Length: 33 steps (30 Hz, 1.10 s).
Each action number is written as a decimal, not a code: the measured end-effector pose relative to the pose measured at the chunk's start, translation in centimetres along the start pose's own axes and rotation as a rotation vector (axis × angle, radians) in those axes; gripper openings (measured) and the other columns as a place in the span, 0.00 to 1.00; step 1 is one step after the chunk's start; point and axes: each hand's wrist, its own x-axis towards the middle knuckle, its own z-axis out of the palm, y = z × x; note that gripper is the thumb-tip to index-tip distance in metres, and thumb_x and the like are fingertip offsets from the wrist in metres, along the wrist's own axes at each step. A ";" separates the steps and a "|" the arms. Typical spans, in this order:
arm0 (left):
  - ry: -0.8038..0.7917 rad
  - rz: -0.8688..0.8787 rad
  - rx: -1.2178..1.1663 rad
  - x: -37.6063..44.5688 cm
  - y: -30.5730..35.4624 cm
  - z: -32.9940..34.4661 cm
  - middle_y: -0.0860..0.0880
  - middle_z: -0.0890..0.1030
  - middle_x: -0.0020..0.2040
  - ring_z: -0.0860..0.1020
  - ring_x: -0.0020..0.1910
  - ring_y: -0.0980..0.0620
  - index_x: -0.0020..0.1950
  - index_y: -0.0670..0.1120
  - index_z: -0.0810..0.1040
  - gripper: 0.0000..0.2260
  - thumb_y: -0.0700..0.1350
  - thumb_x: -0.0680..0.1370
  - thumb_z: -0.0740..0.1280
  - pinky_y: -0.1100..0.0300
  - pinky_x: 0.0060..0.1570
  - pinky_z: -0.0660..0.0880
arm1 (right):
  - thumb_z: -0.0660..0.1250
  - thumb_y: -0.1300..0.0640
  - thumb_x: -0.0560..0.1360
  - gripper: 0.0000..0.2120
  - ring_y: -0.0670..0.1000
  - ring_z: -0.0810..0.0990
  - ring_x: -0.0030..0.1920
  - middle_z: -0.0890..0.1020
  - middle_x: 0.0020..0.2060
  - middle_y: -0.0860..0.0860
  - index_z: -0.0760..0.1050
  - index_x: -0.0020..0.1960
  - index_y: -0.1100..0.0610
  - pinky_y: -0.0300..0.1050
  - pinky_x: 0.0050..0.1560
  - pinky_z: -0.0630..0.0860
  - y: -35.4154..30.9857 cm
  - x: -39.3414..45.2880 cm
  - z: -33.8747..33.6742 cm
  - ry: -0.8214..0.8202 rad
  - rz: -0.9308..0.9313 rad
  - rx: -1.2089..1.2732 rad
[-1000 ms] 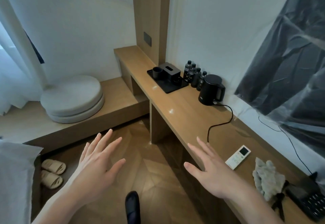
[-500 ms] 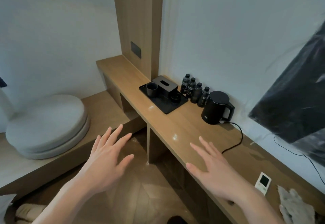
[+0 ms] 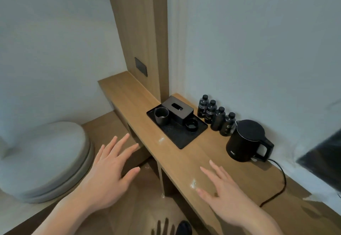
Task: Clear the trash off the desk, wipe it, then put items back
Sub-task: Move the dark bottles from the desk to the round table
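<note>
Both grips are spread flat and hold nothing: the right hand (image 3: 227, 196) hovers palm down over the counter (image 3: 184, 163) near its front edge, just beside a small pale scrap (image 3: 193, 183); whether it touches the wood I cannot tell. The left hand (image 3: 108, 168) hangs off the front edge, over the floor. A second pale scrap (image 3: 161, 139) lies by the near corner of the black tray (image 3: 184, 139). On the tray stand a cup (image 3: 161, 116), a tissue box (image 3: 178, 109) and a low round dish (image 3: 191, 125). Four dark bottles (image 3: 215, 117) line the back edge, with a black kettle (image 3: 246, 140) beside them, its cord (image 3: 276, 185) trailing across the counter.
</note>
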 end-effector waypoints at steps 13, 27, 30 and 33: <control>-0.131 0.110 0.035 14.9 4.2 1.2 0.62 0.39 0.83 0.37 0.83 0.54 0.82 0.65 0.54 0.29 0.66 0.82 0.57 0.52 0.78 0.35 | 0.57 0.30 0.79 0.37 0.46 0.35 0.82 0.36 0.80 0.34 0.47 0.83 0.35 0.57 0.82 0.47 2.8 6.7 -7.5 0.174 0.020 0.086; -0.252 0.453 0.041 32.0 7.9 1.1 0.57 0.43 0.85 0.40 0.84 0.50 0.83 0.61 0.54 0.30 0.63 0.83 0.59 0.46 0.82 0.42 | 0.61 0.33 0.80 0.36 0.45 0.42 0.83 0.41 0.82 0.35 0.51 0.83 0.36 0.52 0.82 0.50 2.0 10.2 -9.9 0.336 0.267 0.229; -0.279 0.485 0.048 35.1 6.3 1.3 0.56 0.43 0.85 0.41 0.84 0.49 0.83 0.60 0.54 0.30 0.63 0.83 0.60 0.46 0.83 0.43 | 0.62 0.33 0.80 0.35 0.44 0.45 0.83 0.43 0.82 0.35 0.52 0.83 0.37 0.51 0.82 0.52 0.6 12.6 -11.1 0.367 0.303 0.222; -0.317 0.487 0.056 38.0 4.1 2.2 0.55 0.43 0.85 0.41 0.84 0.49 0.83 0.60 0.54 0.30 0.63 0.83 0.60 0.46 0.82 0.44 | 0.61 0.34 0.80 0.35 0.43 0.50 0.82 0.45 0.82 0.34 0.53 0.83 0.38 0.51 0.81 0.56 -0.5 15.0 -11.8 0.399 0.306 0.229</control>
